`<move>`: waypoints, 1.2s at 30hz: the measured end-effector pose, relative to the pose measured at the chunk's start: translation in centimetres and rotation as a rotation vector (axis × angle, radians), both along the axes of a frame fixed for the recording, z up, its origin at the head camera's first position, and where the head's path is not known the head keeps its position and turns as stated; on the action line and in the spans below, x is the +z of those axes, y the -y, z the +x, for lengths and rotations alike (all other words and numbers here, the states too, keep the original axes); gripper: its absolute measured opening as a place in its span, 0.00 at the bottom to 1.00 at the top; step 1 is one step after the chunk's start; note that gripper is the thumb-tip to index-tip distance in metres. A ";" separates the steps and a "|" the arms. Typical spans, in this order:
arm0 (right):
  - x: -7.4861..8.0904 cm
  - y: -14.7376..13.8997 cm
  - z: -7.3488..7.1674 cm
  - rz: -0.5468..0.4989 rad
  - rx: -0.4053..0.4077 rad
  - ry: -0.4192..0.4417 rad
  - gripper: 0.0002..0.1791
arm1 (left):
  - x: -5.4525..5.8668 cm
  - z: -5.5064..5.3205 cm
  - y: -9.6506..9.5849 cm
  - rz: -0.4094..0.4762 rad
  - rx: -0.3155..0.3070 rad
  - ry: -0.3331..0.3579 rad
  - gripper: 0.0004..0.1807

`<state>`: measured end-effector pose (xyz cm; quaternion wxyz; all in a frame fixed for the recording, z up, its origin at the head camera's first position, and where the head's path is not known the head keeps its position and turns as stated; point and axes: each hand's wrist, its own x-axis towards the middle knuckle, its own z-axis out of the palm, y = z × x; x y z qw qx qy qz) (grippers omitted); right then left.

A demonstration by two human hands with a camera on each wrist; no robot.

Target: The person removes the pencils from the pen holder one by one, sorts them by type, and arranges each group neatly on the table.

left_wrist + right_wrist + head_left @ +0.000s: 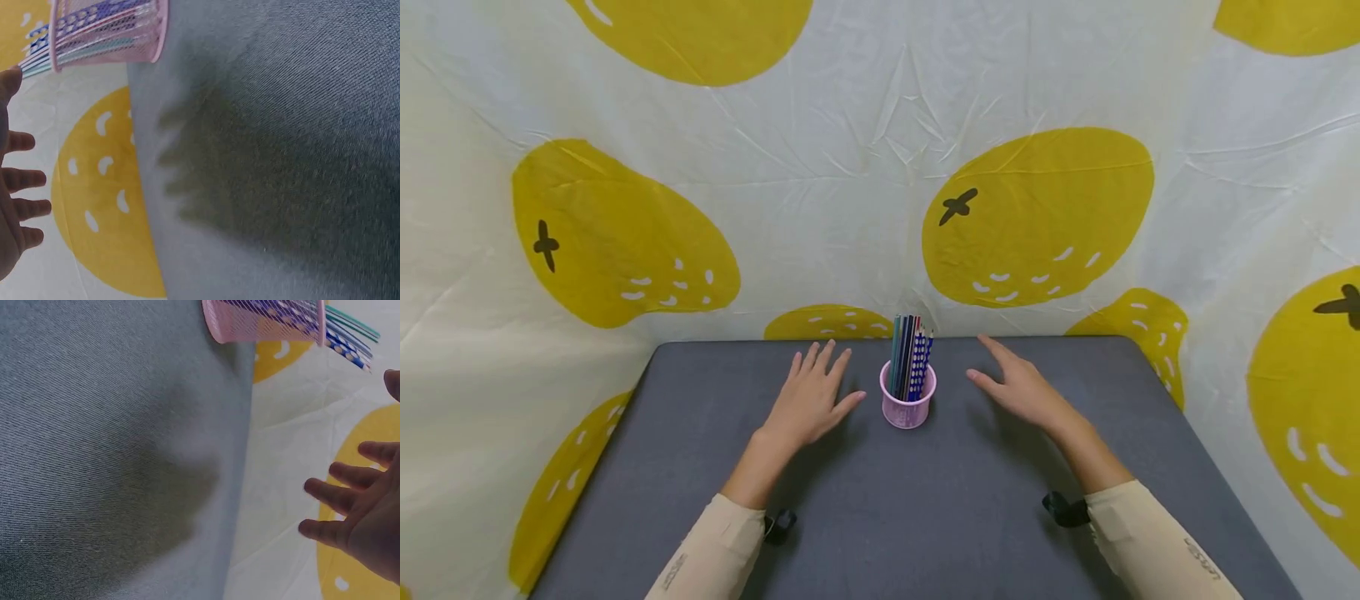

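Note:
A pink mesh pencil cup [907,414] stands upright near the table's far edge, between my two hands. Several pencils [912,358] lean in it, some dark or teal, others blue with white dots. My left hand [811,402] hovers to the left of the cup, fingers spread and thumb pointing towards it, not touching. On the other side my right hand [1021,388] is held above the table with its fingers extended, also apart from the cup. Both wrist views show the cup [109,47] [269,325] beyond the spread fingers, which hold nothing.
The dark grey table [910,517] meets a white curtain [850,225] printed with yellow fruit at its back, and the curtain runs down both sides. A black wrist strap [781,527] shows at the left sleeve and another black strap [1066,509] at the right.

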<state>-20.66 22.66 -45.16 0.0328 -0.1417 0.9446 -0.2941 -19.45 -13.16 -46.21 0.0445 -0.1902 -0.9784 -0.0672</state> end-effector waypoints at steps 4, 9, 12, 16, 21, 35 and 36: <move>-0.2 0.9 -0.2 -0.040 -0.002 0.009 0.45 | -0.2 -0.3 -0.8 0.014 -0.039 -0.008 0.43; -0.3 1.5 -0.5 -0.091 0.004 0.013 0.43 | -1.0 -0.6 -1.7 0.044 -0.079 -0.010 0.43; -0.3 1.7 -0.7 -0.105 0.013 0.020 0.42 | -1.3 -0.7 -2.3 0.057 -0.102 -0.021 0.42; -0.3 1.8 -1.2 -0.141 0.030 0.037 0.41 | -1.6 -0.7 -2.9 0.087 -0.131 -0.059 0.41; -0.8 2.0 -2.4 -0.247 0.041 0.051 0.36 | -2.0 -0.8 -3.8 0.133 -0.171 -0.104 0.39; -1.8 3.3 -4.8 -0.410 0.044 0.052 0.24 | -3.6 -1.1 -5.6 0.455 -0.132 0.030 0.40; -1.8 3.4 -4.8 -0.412 0.047 0.053 0.23 | -3.8 -1.2 -5.7 0.489 -0.130 0.032 0.40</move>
